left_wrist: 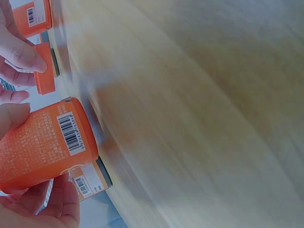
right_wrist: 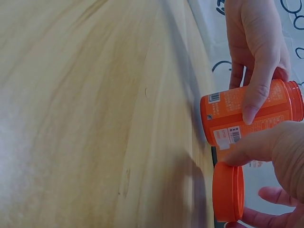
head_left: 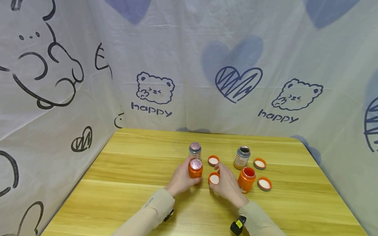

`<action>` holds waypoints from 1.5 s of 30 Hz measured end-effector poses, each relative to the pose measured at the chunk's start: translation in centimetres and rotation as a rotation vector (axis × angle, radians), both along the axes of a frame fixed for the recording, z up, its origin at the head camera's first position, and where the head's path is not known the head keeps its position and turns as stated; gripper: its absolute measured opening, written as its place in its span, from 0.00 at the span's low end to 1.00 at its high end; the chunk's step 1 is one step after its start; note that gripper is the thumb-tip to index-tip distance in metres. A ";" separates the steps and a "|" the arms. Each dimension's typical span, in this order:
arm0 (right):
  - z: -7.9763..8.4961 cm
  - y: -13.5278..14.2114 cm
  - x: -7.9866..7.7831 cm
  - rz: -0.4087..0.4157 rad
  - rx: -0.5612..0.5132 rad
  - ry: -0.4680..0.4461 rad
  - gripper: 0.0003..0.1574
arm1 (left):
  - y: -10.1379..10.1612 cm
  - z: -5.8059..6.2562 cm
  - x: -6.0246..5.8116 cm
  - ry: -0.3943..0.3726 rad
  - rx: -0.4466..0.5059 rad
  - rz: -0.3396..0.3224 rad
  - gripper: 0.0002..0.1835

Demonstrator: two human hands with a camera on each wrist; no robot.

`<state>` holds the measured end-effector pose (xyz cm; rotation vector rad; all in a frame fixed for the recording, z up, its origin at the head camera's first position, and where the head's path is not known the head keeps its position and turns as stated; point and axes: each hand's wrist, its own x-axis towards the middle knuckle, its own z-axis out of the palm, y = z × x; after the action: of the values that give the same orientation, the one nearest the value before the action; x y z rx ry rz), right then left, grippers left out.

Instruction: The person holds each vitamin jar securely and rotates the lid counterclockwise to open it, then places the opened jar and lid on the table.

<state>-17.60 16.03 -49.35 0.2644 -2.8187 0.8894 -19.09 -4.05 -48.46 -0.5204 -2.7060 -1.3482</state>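
Note:
My left hand [head_left: 180,179] grips an orange plastic bottle [head_left: 195,174] around its sides, thumb at the near side. Silvery foil covers the bottle's mouth, and a barcode label shows on its wall in the left wrist view. Just to the right, my right hand [head_left: 228,186] pinches an orange screw cap [right_wrist: 225,192] between thumb and fingers. The cap's white lining faces up in the head view, low over the table. Behind the held bottle stands a grey bottle [head_left: 195,150], also foil-topped, its lower part hidden by the left hand.
Another orange cap [head_left: 213,160] lies lining up behind the held one. To the right stand an orange bottle [head_left: 246,181] and a grey-and-orange bottle [head_left: 241,159], both with open mouths. Beside them lie two more caps, a front one [head_left: 264,184] and a back one [head_left: 260,164]. Printed cloth hangs behind the wooden table [head_left: 124,170].

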 end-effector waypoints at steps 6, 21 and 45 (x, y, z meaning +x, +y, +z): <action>-0.2 0.0 0.1 -0.009 0.008 0.003 0.35 | 0.1 -0.4 -0.2 -0.008 -0.011 0.004 0.47; -0.6 0.0 -0.1 -0.002 0.030 -0.004 0.34 | 0.1 -0.6 -0.3 -0.041 -0.014 0.001 0.48; -0.4 0.5 0.1 -0.034 0.072 -0.035 0.35 | -0.4 -0.5 0.0 -0.114 -0.056 -0.035 0.41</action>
<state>-17.49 16.51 -49.76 0.2121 -2.8827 0.7940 -19.13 -4.49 -48.97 -0.5127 -2.8459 -1.3542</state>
